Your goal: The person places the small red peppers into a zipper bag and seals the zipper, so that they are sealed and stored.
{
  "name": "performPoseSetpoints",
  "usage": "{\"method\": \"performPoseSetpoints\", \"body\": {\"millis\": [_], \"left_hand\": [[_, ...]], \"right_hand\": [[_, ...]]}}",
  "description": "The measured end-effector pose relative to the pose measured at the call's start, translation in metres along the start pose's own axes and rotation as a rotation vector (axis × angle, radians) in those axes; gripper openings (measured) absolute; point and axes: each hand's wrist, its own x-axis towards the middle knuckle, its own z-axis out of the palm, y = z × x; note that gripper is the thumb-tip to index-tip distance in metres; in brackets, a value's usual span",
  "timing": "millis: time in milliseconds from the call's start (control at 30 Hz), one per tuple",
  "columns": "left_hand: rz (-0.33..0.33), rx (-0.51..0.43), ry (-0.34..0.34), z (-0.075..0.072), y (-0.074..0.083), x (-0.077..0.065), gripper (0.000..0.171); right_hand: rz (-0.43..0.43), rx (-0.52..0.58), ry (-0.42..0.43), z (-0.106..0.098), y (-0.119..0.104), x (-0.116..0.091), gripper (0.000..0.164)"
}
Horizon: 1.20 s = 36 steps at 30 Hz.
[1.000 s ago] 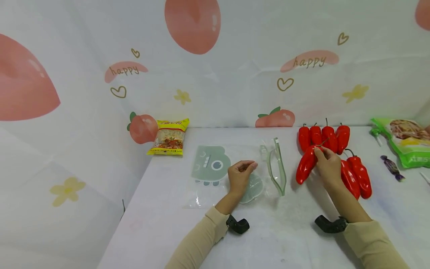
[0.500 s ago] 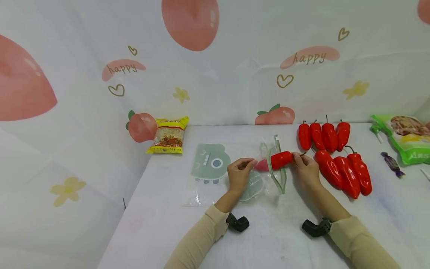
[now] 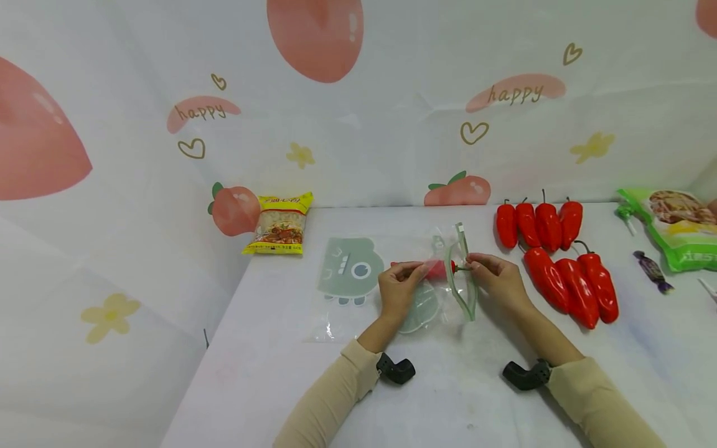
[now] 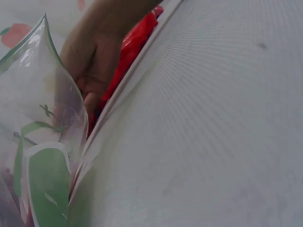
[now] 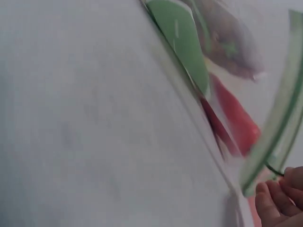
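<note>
On the table lies a clear zip bag (image 3: 353,323) with a green cartoon print, its green-edged mouth standing open to the right. A red chili pepper (image 3: 439,269) is inside the bag near the mouth, its stem pointing out. My right hand (image 3: 498,277) pinches that stem at the opening; the right wrist view shows the pepper (image 5: 236,118) behind the film and fingertips of the right hand (image 5: 281,201) on the stem. My left hand (image 3: 399,286) pinches the bag's upper film, which is raised in the left wrist view. The pepper's tip is partly hidden behind the left fingers.
Several more red peppers (image 3: 579,292) lie in two rows at the right. Beyond them are a green food packet (image 3: 680,230), a green lollipop (image 3: 625,214) and a dark wrapped candy (image 3: 652,272). A yellow noodle packet (image 3: 280,227) leans at the back left.
My right hand has carried one pepper leftward from the front row and slid it through the bag's mouth, now holding only its stem. The left hand stays at the bag.
</note>
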Motion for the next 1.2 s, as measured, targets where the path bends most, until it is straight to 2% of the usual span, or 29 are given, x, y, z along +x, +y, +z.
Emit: {"method": "performPoseSetpoints", "body": {"millis": [167, 300, 400, 467, 533, 700, 867, 1000, 1100, 1200], "left_hand": [[-0.002, 0.002, -0.005, -0.001, 0.0, 0.001, 0.018], [0.004, 0.007, 0.002, -0.002, 0.001, 0.002, 0.018], [-0.007, 0.008, 0.006, -0.003, 0.001, 0.003, 0.018], [-0.016, 0.006, 0.005, -0.003, 0.002, 0.003, 0.018], [-0.015, 0.002, 0.005, -0.003, 0.002, 0.003, 0.018], [-0.011, -0.007, 0.011, -0.001, 0.002, 0.002, 0.018], [-0.015, -0.011, 0.015, 0.0, 0.002, 0.002, 0.018], [-0.008, -0.016, 0.012, 0.0, 0.002, 0.002, 0.018], [-0.01, -0.017, 0.012, 0.001, 0.001, 0.002, 0.018], [-0.019, -0.017, 0.007, 0.001, 0.001, 0.001, 0.018]], "right_hand": [[-0.029, -0.022, 0.124, -0.033, -0.001, -0.004, 0.055], [0.051, 0.025, 0.24, -0.063, -0.003, -0.005, 0.056], [0.13, 0.077, 0.279, -0.079, -0.002, -0.004, 0.057], [0.18, 0.078, 0.271, -0.084, 0.0, -0.003, 0.057], [0.2, 0.033, 0.253, -0.086, 0.003, -0.002, 0.057], [0.197, -0.143, 0.2, -0.081, 0.012, 0.0, 0.058], [0.219, -0.197, 0.129, -0.074, 0.017, 0.004, 0.07], [0.196, -0.26, 0.082, -0.068, 0.017, 0.004, 0.076], [0.189, -0.288, 0.063, -0.064, 0.016, 0.004, 0.075], [0.202, -0.224, 0.072, -0.062, 0.013, 0.004, 0.07]]}}
